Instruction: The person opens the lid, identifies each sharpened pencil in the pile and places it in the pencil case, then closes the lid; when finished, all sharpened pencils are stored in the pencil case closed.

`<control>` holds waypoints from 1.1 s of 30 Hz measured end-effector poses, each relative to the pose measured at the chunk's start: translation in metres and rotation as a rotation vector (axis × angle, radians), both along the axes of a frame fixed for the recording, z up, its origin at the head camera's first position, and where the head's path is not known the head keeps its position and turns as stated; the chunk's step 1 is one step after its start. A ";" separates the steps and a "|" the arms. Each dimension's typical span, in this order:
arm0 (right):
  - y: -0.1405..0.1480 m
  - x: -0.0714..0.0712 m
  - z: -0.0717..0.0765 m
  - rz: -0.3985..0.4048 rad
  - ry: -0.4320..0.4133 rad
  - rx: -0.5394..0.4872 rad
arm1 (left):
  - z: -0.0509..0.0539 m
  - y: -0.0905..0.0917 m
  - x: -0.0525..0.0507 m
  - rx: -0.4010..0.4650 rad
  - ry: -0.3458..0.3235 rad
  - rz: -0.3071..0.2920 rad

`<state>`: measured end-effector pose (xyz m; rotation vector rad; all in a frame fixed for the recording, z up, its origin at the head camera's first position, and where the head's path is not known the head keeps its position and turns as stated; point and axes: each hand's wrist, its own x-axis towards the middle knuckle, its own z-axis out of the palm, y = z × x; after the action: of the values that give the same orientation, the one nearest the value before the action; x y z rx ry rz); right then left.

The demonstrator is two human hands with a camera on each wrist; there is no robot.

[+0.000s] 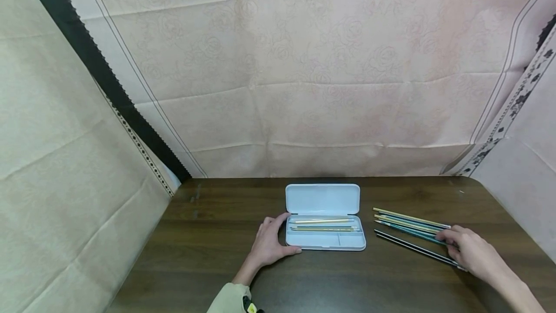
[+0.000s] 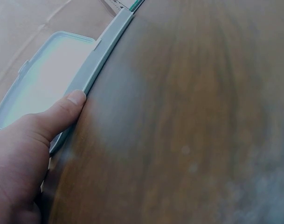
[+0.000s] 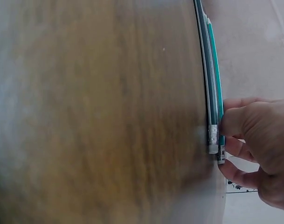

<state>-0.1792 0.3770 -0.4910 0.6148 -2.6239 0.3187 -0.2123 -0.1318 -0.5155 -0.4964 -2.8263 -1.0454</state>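
Observation:
A pale blue pencil case point(image 1: 312, 244) lies on the table with its lid point(image 1: 323, 199) raised at the back. Inside it are several gold-toned pencils point(image 1: 323, 229). My left hand point(image 1: 270, 244) grips the case's left end, thumb along the front edge, index finger at the back corner; the thumb also shows against the case wall point(image 2: 107, 44) in the left wrist view. To the right of the case, my right hand point(image 1: 471, 250) pinches a green pencil point(image 3: 215, 70) near its eraser end, among several yellow and green pencils point(image 1: 404, 221). Black-and-silver pencils point(image 1: 417, 248) lie in front of these.
The brown wooden table point(image 1: 195, 255) ends at a patterned pale cloth point(image 1: 326, 86) hanging behind it. More cloth hangs at the left point(image 1: 65, 182) and right point(image 1: 521, 158) sides.

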 end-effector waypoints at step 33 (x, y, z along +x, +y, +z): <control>-0.061 -0.016 0.014 0.257 0.138 -0.073 | 0.000 0.000 0.000 -0.006 0.000 0.000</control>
<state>-0.1953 0.3159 -0.4771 0.9175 -2.3929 0.4309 -0.2122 -0.1318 -0.5156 -0.4968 -2.8302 -1.0378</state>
